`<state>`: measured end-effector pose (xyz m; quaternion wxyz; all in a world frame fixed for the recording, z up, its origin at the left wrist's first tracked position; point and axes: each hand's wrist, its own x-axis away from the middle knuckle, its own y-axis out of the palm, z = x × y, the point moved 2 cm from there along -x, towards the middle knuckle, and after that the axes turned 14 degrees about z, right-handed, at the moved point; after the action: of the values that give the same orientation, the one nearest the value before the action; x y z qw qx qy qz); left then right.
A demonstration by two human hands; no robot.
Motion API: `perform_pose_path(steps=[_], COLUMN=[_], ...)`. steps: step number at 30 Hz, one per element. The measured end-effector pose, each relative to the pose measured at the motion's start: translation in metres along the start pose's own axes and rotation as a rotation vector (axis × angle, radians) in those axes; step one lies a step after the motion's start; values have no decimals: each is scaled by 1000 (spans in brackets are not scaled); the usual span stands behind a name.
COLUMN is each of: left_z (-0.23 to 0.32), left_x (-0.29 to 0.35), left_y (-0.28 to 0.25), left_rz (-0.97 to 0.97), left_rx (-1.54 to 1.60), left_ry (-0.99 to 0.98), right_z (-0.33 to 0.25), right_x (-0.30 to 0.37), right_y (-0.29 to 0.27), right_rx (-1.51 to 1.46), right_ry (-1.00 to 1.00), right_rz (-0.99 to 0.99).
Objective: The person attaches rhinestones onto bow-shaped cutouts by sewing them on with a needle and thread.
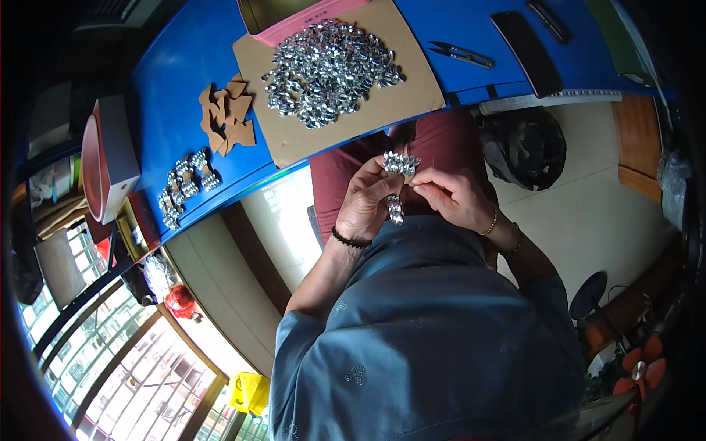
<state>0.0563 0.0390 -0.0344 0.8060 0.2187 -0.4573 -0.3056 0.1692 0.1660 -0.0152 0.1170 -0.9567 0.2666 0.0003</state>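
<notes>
Above my lap, my left hand [360, 206] is closed around a small bundle of shiny silver pieces [401, 163], which fan out beyond the fingertips and also show below the thumb. A bit of brown card seems to sit between the two clusters, mostly hidden by the fingers. Thumb and finger of my right hand [460, 202] are pinched together at the bundle's right side; whatever they grip is too small to make out. Just beyond both hands, a large pile of loose silver pieces [323, 77] lies on a cardboard sheet [415, 99].
Left of the sheet, brown card pieces [239, 110] and several silver bundles [180, 184] lie on the blue table [169, 81]. A pink box [309, 22] stands behind the pile. Thread snips [462, 55] and a dark flat case [526, 53] lie rightward. A black-lined bin [523, 147] stands below.
</notes>
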Motion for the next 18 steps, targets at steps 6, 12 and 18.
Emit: perform_pose_path(steps=[6,12,18], left_z=[0,-3,-4], left_x=[3,3,2], left_y=[2,1,-4], left_rz=[38,57,63], left_rx=[-12,5,16], left_ry=[-44,-93,-102], right_z=[0,2,4], right_x=[0,-1,-2], right_y=[1,0,2], right_rx=[4,26,46], right_ry=[-13,-62,-99], right_rz=[12,16,32])
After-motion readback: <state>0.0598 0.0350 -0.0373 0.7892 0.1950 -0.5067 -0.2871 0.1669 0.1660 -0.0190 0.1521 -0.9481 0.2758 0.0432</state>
